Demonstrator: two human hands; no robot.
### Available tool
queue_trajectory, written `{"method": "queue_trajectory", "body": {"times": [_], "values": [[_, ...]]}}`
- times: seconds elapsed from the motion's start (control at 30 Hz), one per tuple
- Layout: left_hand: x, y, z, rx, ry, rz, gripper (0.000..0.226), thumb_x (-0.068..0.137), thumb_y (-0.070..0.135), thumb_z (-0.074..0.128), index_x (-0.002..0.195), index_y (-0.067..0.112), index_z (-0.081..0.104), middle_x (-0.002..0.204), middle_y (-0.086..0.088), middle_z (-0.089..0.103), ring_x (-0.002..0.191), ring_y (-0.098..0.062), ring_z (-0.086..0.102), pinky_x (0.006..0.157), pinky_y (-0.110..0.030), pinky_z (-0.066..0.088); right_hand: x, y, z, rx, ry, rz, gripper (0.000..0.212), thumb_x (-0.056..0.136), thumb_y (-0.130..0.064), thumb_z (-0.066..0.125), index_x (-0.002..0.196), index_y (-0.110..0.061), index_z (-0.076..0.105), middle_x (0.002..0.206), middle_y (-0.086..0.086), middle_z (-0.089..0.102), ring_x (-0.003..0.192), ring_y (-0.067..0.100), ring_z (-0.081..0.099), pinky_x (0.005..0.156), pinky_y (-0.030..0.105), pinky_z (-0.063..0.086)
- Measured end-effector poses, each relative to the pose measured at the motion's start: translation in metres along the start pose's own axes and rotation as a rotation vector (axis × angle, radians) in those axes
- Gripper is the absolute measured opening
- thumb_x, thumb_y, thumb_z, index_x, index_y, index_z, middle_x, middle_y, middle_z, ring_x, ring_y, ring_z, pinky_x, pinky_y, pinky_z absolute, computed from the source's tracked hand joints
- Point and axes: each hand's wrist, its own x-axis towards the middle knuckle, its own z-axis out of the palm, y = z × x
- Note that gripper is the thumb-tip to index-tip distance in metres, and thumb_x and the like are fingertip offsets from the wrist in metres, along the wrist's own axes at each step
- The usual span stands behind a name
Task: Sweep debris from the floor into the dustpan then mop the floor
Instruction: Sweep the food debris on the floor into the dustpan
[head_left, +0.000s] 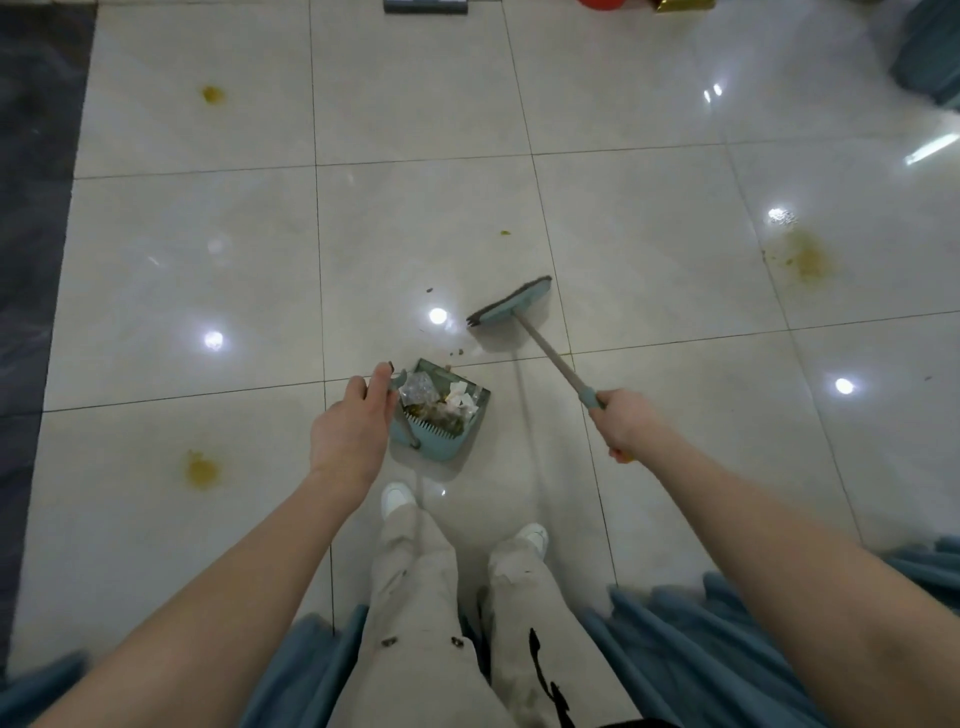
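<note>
A teal dustpan (447, 447) stands on the tiled floor just ahead of my feet, filled with paper scraps, plastic wrap and brown litter. My left hand (350, 423) holds the top of its upright handle. My right hand (626, 423) grips the teal end of a broom handle. The broom head (511, 304) is on the floor, up and to the right of the dustpan's mouth. A few small brown crumbs (457, 353) lie between the broom and the pan. Another speck (430, 290) sits farther out, and a green bit (504, 233) beyond it.
Yellow-brown stains mark the tiles at far left (213, 94), near left (201, 470) and right (808, 260). A dark strip of floor (31, 208) runs along the left. A dark flat object (426, 6) and red and gold items (675, 4) lie at the top edge. Teal fabric (727, 623) hangs beside my legs.
</note>
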Motion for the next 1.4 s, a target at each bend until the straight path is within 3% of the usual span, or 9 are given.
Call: {"method": "queue_trajectory", "body": {"times": [0.2, 0.43, 0.6, 0.7, 0.87, 0.97, 1.13, 1.3, 1.4], "values": [[0.004, -0.003, 0.001, -0.035, 0.004, 0.000, 0.039, 0.102, 0.038, 0.027, 0.137, 0.022, 0.031, 0.104, -0.009, 0.052, 0.057, -0.029, 0.049, 0.047, -0.032, 0.038, -0.010, 0.000, 0.038, -0.105, -0.077, 0.020, 0.032, 0.095, -0.007, 0.037, 0.120, -0.005, 0.056, 0.079, 0.017, 0.061, 0.044, 0.025, 0.063, 0.039, 0.033, 0.055], [0.005, -0.002, 0.001, -0.039, 0.016, 0.008, 0.036, 0.101, 0.040, 0.025, 0.133, 0.024, 0.029, 0.099, -0.008, 0.052, 0.055, -0.030, 0.052, 0.045, -0.032, 0.040, -0.050, 0.044, 0.031, -0.357, -0.200, -0.091, 0.035, 0.099, -0.019, 0.037, 0.133, -0.016, 0.048, 0.084, 0.012, 0.060, 0.055, 0.026, 0.067, 0.046, 0.038, 0.059], [0.002, -0.003, 0.002, -0.060, 0.015, -0.002, 0.036, 0.101, 0.040, 0.028, 0.133, 0.025, 0.031, 0.100, -0.008, 0.052, 0.057, -0.031, 0.052, 0.047, -0.032, 0.040, -0.057, 0.055, -0.006, -0.344, -0.140, -0.163, 0.029, 0.100, -0.024, 0.041, 0.125, -0.018, 0.056, 0.074, 0.009, 0.061, 0.039, 0.020, 0.058, 0.038, 0.031, 0.054], [0.000, -0.005, 0.003, -0.062, 0.021, -0.008, 0.037, 0.101, 0.040, 0.028, 0.134, 0.025, 0.032, 0.100, -0.008, 0.051, 0.056, -0.030, 0.050, 0.048, -0.032, 0.040, -0.060, 0.057, -0.018, -0.291, -0.081, -0.172, 0.031, 0.101, -0.025, 0.044, 0.129, -0.019, 0.056, 0.074, 0.009, 0.061, 0.040, 0.020, 0.057, 0.035, 0.028, 0.050], [-0.002, -0.004, 0.002, -0.058, 0.017, 0.004, 0.037, 0.102, 0.038, 0.029, 0.135, 0.023, 0.033, 0.100, -0.009, 0.052, 0.056, -0.030, 0.051, 0.046, -0.032, 0.042, -0.050, 0.041, -0.007, -0.218, -0.008, -0.156, 0.028, 0.101, -0.020, 0.042, 0.124, -0.013, 0.057, 0.072, 0.010, 0.058, 0.034, 0.018, 0.053, 0.030, 0.022, 0.040], [-0.003, -0.004, 0.002, -0.061, 0.020, 0.006, 0.035, 0.102, 0.038, 0.028, 0.134, 0.024, 0.031, 0.101, -0.008, 0.052, 0.055, -0.027, 0.049, 0.046, -0.031, 0.043, -0.039, 0.024, 0.006, -0.222, 0.017, -0.114, 0.025, 0.101, -0.018, 0.040, 0.117, -0.011, 0.058, 0.076, 0.012, 0.058, 0.037, 0.023, 0.055, 0.032, 0.026, 0.045], [-0.003, -0.005, 0.000, -0.067, 0.021, 0.023, 0.036, 0.101, 0.037, 0.030, 0.134, 0.022, 0.032, 0.100, -0.010, 0.052, 0.056, -0.031, 0.054, 0.046, -0.033, 0.046, -0.041, 0.020, 0.026, -0.265, -0.047, -0.046, 0.030, 0.098, -0.010, 0.037, 0.120, -0.007, 0.057, 0.083, 0.015, 0.060, 0.046, 0.028, 0.060, 0.045, 0.037, 0.057], [0.000, -0.003, 0.000, -0.062, 0.037, 0.044, 0.037, 0.100, 0.037, 0.030, 0.133, 0.020, 0.035, 0.096, -0.010, 0.051, 0.051, -0.028, 0.047, 0.044, -0.029, 0.036, -0.069, 0.050, 0.026, -0.431, -0.097, -0.062, 0.031, 0.100, -0.016, 0.039, 0.128, -0.013, 0.051, 0.084, 0.006, 0.055, 0.052, 0.013, 0.049, 0.055, 0.029, 0.053], [0.001, -0.002, -0.001, -0.074, 0.026, 0.041, 0.037, 0.101, 0.035, 0.032, 0.134, 0.019, 0.037, 0.096, -0.010, 0.050, 0.049, -0.028, 0.046, 0.044, -0.027, 0.034, -0.083, 0.057, 0.018, -0.467, -0.124, -0.078, 0.031, 0.101, -0.020, 0.041, 0.129, -0.015, 0.052, 0.088, 0.007, 0.058, 0.051, 0.014, 0.054, 0.044, 0.024, 0.050]]}}
